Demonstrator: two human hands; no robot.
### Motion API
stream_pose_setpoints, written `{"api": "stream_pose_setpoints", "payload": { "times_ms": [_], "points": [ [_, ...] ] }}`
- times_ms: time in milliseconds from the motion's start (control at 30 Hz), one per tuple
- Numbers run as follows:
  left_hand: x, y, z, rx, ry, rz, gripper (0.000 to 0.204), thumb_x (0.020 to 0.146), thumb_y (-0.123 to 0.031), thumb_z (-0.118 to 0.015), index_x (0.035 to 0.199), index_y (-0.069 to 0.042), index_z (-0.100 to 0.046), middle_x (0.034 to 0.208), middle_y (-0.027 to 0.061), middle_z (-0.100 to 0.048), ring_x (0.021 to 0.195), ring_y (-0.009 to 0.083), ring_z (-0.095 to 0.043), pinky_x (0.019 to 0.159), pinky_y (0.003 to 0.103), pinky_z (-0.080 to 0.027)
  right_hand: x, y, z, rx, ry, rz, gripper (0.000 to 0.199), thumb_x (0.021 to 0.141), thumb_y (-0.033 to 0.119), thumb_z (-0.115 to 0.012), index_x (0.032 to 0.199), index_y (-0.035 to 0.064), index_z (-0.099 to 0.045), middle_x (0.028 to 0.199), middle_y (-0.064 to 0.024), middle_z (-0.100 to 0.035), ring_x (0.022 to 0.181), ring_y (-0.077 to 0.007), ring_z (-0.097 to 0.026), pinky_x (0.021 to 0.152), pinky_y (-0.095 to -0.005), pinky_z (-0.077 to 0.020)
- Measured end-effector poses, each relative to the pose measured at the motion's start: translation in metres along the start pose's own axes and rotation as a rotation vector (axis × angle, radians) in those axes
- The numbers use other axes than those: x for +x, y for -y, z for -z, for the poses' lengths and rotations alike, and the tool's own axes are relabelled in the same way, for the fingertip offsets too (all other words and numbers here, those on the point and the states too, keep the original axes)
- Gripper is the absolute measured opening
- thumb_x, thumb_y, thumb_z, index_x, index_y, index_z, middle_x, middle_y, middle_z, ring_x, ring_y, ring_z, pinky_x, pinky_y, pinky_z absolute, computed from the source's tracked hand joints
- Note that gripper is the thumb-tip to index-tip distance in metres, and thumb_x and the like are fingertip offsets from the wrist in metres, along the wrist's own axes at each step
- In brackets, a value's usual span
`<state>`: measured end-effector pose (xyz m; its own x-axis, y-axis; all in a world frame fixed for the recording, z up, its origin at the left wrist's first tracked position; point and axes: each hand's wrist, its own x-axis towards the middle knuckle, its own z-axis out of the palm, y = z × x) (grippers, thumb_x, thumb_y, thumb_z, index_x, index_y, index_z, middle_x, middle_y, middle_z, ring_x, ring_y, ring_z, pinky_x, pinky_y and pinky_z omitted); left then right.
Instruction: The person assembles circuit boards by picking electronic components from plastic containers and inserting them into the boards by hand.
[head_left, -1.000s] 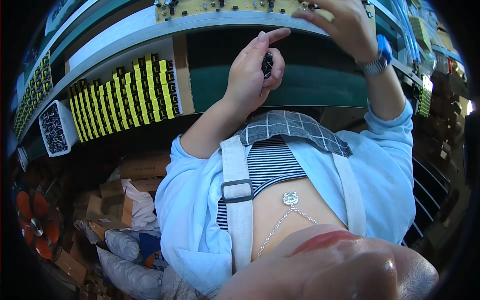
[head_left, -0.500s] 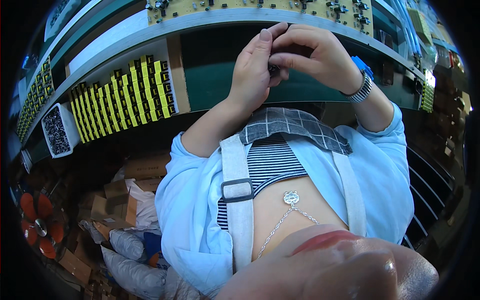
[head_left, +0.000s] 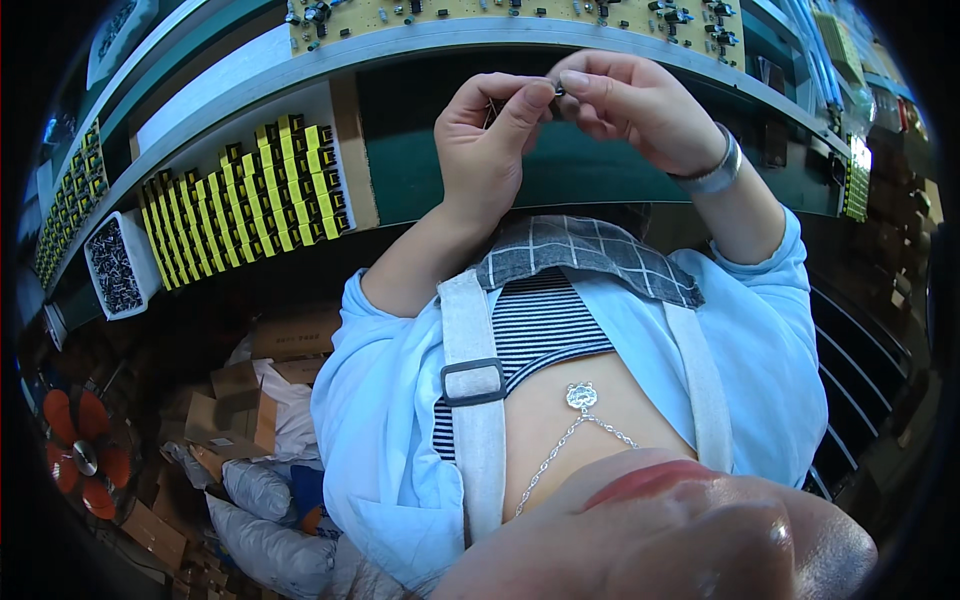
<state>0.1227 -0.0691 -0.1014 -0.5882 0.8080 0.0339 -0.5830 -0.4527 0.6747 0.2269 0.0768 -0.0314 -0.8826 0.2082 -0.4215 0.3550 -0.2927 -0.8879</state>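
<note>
A populated circuit board (head_left: 575, 8) spanned twelve o'clock. Below, the left hand (head_left: 485, 145) at twelve and right hand (head_left: 640, 105) at one were nearly closed, pinching a small dark component (head_left: 559, 91) between them, near one.

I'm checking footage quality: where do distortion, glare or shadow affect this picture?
Head view, top: the metal rail bends into an arc; head view, right edge: glare washes out part of the yellow-green stack; head view, lower left: the cardboard box sits in dim light; head view, upper middle: the dark part at the fingertips is too small to identify.
</note>
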Motion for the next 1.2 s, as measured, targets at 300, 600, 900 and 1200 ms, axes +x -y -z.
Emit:
{"api": "stream_pose_setpoints", "payload": {
  "times_ms": [300,600,900,1200],
  "points": [
    [0.000,-0.006,0.003,0.134,0.014,0.023,0.021,0.087,-0.016,-0.075,0.105,-0.005,-0.072,0.076,-0.0003,-0.065,0.062,0.0027,-0.052,0.053,0.017,-0.037,-0.003,-0.006,0.003,-0.209,0.030,0.135,0.026,0.091,0.031,-0.070,0.101,0.0064,-0.073,0.084,0.0004,-0.066,0.073,-0.0071,-0.057,0.066,-0.0193,-0.0452],
    [-0.002,-0.004,0.003,0.354,0.087,-0.151,0.027,0.089,-0.013,-0.073,0.113,-0.004,-0.070,0.080,0.0006,-0.064,0.069,0.0045,-0.055,0.058,0.017,-0.041,-0.005,-0.015,-0.002,-0.050,-0.061,0.215,0.025,0.092,0.029,-0.069,0.102,0.0065,-0.071,0.081,0.0024,-0.064,0.070,-0.0061,-0.055,0.062,-0.0184,-0.0429],
    [0.003,-0.016,-0.003,-0.209,0.041,0.436,0.038,0.100,-0.040,-0.055,0.116,-0.007,-0.064,0.070,-0.0045,-0.048,0.051,0.0036,-0.032,0.045,0.019,-0.025,0.011,-0.002,0.002,-1.052,-0.281,1.049,0.026,0.082,0.008,-0.074,0.108,0.0104,-0.071,0.089,-0.0067,-0.067,0.073,-0.0192,-0.066,0.061,-0.0272,-0.0533],
    [0.011,-0.016,0.001,-0.465,-0.059,0.646,0.041,0.105,-0.029,-0.040,0.133,-0.001,-0.050,0.087,-0.0002,-0.055,0.057,0.0042,-0.038,0.045,0.017,-0.028,0.061,0.058,0.044,-1.199,-0.436,0.681,0.016,0.078,0.017,-0.073,0.087,0.0044,-0.071,0.079,-0.0103,-0.064,0.074,-0.0250,-0.062,0.068,-0.0351,-0.0512]
  ]
}}
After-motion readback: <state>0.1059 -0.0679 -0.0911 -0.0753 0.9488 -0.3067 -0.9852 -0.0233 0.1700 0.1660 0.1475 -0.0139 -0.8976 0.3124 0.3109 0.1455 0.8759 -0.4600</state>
